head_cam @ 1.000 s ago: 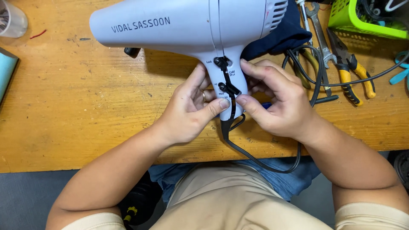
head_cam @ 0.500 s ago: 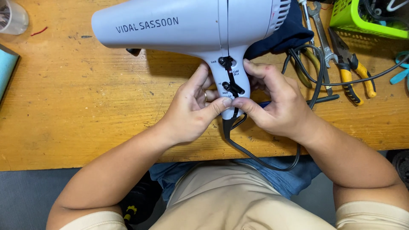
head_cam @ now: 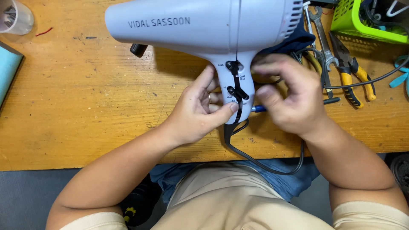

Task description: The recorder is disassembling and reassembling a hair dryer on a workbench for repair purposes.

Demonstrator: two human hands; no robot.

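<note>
A pale grey-blue hair dryer [head_cam: 191,30] lies on a wooden workbench [head_cam: 85,115], its handle pointing toward me. Black switches [head_cam: 236,79] run down the handle. My left hand [head_cam: 194,115] grips the handle from the left, with the thumb pressed on its lower end. My right hand [head_cam: 294,100] is blurred and hovers just right of the handle, fingers loosely curled and apart, holding nothing I can make out. A thin blue-and-black tool [head_cam: 257,108] lies under it. The black cord [head_cam: 264,164] loops off the bench edge toward my lap.
Yellow-handled pliers [head_cam: 355,76], a wrench [head_cam: 319,32] and a green basket [head_cam: 362,27] sit at the right. A dark blue cloth [head_cam: 296,40] lies behind the dryer. A clear cup [head_cam: 15,17] and a teal flat object [head_cam: 7,68] are at the left.
My right hand has let go of the handle and pulled slightly up and right, now blurred with motion. The left hand keeps its grip. The dryer has shifted slightly.
</note>
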